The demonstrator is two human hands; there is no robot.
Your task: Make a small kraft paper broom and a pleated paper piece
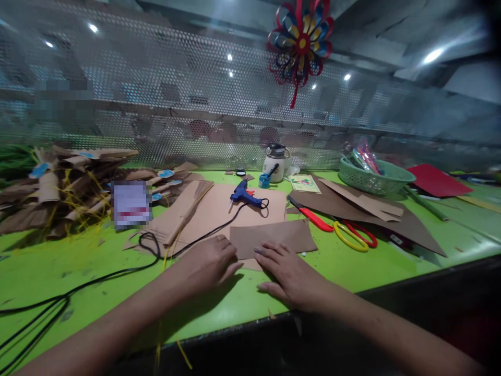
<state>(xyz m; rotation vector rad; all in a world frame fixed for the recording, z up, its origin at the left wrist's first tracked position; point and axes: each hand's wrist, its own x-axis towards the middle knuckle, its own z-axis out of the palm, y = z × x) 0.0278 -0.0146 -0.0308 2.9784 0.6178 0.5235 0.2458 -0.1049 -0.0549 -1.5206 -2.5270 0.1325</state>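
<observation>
A strip of brown kraft paper (274, 234) lies on the green table in front of me, over a larger lighter brown sheet (219, 209). My right hand (284, 274) rests flat on the strip's near edge, fingers spread and thumb apart. At the strip's left end is my left hand (209, 261), its fingers bent and loosely together, thumb out to the side. Nothing is visibly gripped by either hand. Just beyond the strip lies a blue glue gun (247, 197) on the larger sheet, and its black cord (211, 230) runs past my left hand.
Black-and-red scissors (313, 215) and yellow-and-red scissors (352, 237) lie right of the strip. Folded paper bundles with yellow strings (78, 190) pile up at left. A green basket (373, 180), a blue ink bottle (264, 180) and a lidded jar (275, 164) stand farther back.
</observation>
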